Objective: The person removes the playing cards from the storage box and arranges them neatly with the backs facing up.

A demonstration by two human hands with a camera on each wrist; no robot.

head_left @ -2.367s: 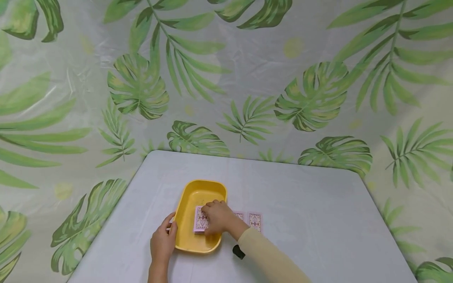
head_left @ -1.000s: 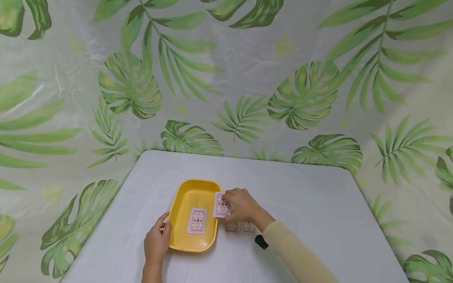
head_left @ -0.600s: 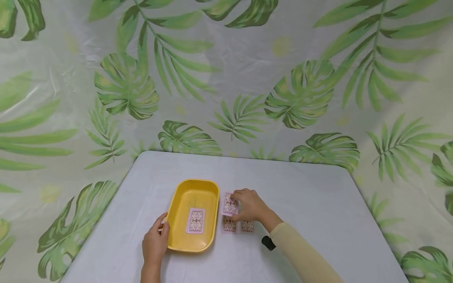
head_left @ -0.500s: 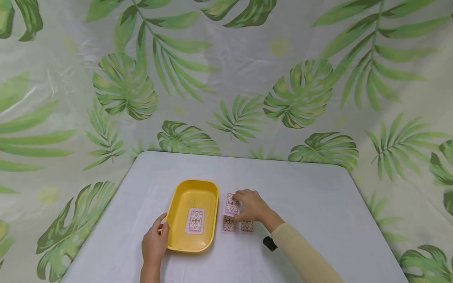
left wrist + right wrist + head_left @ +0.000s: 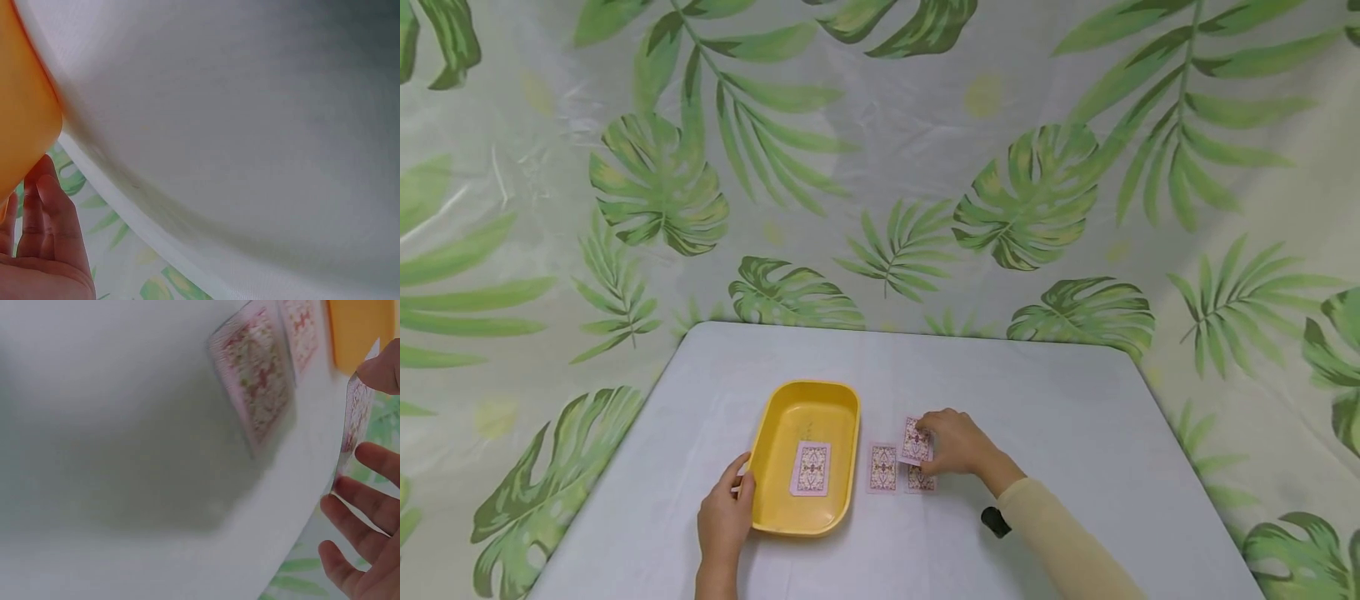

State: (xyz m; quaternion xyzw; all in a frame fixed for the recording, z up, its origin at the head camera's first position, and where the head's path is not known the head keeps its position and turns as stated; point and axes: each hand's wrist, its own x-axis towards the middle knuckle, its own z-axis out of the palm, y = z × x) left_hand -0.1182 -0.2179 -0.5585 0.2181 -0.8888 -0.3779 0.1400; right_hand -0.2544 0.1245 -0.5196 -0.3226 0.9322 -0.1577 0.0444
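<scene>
My right hand (image 5: 958, 443) pinches a playing card (image 5: 915, 440) between thumb and fingertips, its pink-bordered patterned back up. In the right wrist view the card (image 5: 357, 412) appears almost edge-on, held above the white table. Below it in the head view, a second card (image 5: 921, 481) lies on the table, partly covered. Left of that lies a third card (image 5: 883, 468), beside the yellow tray (image 5: 762, 442). Inside the tray rests another face-down card (image 5: 812, 468). The fingers of my left hand (image 5: 725, 510) touch the tray's left outer side, fairly straight in the left wrist view (image 5: 53, 250).
The white table (image 5: 1045, 417) runs back to a leaf-patterned curtain (image 5: 925, 150) along its far edge. A small black object (image 5: 996, 522) shows below the right sleeve (image 5: 1067, 542).
The right hand has lifted a card out of the tray and carried it rightward, past one table card to above the other. The left hand has stayed at the tray's side.
</scene>
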